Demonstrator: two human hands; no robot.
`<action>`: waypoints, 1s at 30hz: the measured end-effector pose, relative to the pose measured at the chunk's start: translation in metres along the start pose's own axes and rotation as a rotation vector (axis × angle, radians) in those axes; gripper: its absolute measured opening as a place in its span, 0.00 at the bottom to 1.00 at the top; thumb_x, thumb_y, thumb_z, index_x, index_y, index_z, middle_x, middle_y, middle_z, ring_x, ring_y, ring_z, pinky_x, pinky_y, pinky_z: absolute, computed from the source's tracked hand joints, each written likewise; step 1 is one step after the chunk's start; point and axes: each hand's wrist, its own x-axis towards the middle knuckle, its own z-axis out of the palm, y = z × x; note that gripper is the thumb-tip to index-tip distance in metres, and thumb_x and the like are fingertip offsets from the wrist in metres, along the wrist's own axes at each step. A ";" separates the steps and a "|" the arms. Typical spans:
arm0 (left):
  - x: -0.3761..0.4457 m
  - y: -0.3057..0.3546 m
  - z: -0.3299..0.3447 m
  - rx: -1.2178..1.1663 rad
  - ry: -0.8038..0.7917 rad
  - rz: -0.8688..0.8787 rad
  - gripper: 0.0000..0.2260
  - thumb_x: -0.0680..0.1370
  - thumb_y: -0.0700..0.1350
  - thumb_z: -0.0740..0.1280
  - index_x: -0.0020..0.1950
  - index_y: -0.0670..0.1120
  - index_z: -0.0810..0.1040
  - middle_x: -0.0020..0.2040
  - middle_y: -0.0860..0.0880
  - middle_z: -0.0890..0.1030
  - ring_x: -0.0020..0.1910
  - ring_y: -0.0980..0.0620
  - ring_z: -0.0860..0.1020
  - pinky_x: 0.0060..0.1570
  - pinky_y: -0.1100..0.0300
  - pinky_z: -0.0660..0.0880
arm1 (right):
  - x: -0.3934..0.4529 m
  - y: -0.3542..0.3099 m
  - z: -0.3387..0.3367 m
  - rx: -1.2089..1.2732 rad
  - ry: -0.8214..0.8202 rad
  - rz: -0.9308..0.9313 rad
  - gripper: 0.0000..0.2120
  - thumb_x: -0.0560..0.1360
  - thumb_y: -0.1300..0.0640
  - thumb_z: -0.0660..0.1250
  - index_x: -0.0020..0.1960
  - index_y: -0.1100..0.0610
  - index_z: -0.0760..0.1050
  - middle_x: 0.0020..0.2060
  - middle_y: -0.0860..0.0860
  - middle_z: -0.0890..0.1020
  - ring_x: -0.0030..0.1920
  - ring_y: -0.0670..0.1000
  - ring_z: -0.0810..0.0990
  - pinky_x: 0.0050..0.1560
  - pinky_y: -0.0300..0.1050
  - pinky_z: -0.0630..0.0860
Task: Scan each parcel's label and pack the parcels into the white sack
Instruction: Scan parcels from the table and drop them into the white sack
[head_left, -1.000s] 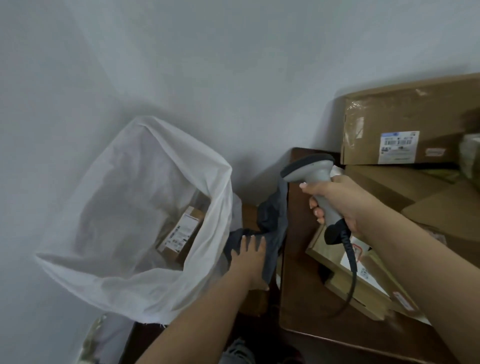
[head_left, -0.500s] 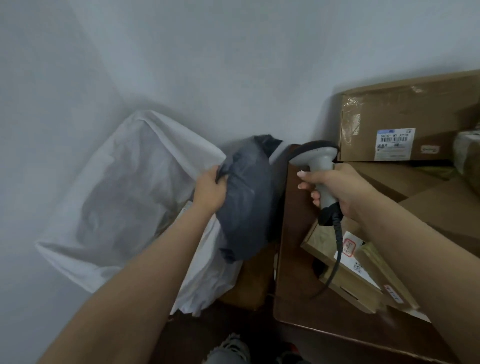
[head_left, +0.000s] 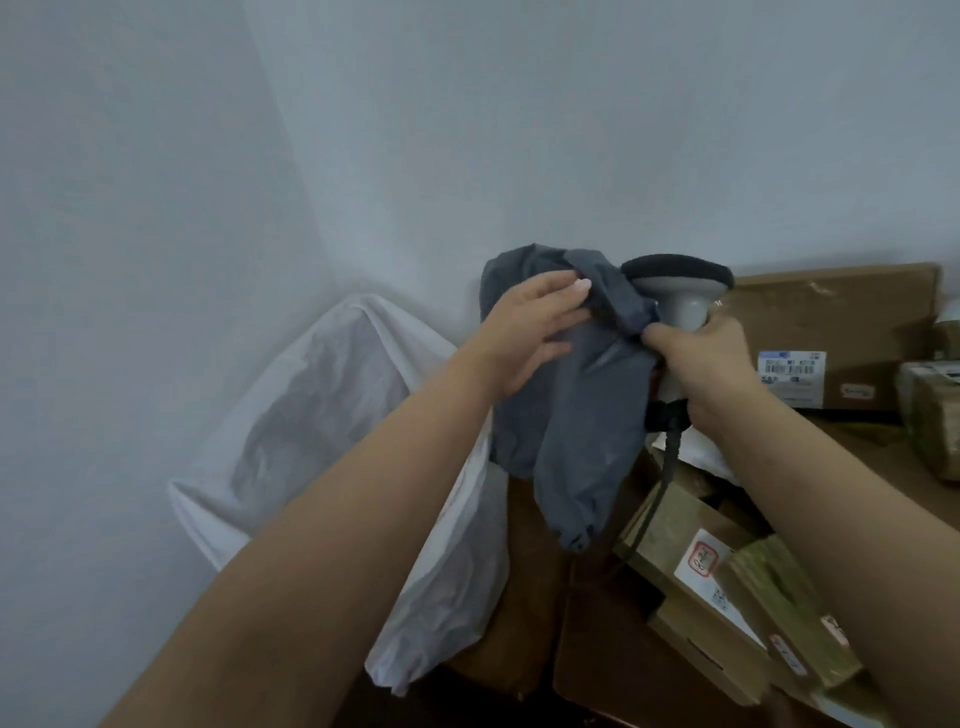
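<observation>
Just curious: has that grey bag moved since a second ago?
Yes. The grey bag rose from beside the white sack up to the scanner.

The grey poly-bag parcel (head_left: 571, 415) hung between the white sack (head_left: 332, 415) and stacked cardboard boxes (head_left: 717, 582); above the sack, space lay open to the wall (head_left: 260, 156).
</observation>
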 end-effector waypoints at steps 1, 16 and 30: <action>-0.003 0.004 -0.004 0.053 0.074 0.018 0.08 0.81 0.45 0.64 0.59 0.48 0.76 0.55 0.51 0.80 0.59 0.51 0.78 0.60 0.51 0.71 | 0.002 -0.003 -0.005 0.062 0.057 0.040 0.06 0.73 0.65 0.70 0.44 0.61 0.73 0.39 0.57 0.79 0.38 0.54 0.80 0.34 0.42 0.78; -0.050 -0.090 -0.040 -0.276 0.193 -0.642 0.32 0.74 0.60 0.70 0.73 0.50 0.66 0.75 0.43 0.66 0.68 0.35 0.70 0.46 0.39 0.80 | -0.001 -0.025 -0.036 0.672 -0.109 0.268 0.12 0.72 0.59 0.66 0.55 0.56 0.78 0.47 0.55 0.84 0.46 0.57 0.84 0.44 0.51 0.82; -0.041 -0.031 -0.069 0.460 0.821 0.352 0.24 0.71 0.28 0.54 0.60 0.45 0.77 0.53 0.49 0.78 0.56 0.46 0.76 0.64 0.52 0.72 | -0.014 -0.005 -0.046 0.279 0.098 0.264 0.13 0.72 0.58 0.76 0.46 0.65 0.74 0.37 0.59 0.78 0.21 0.48 0.72 0.22 0.37 0.72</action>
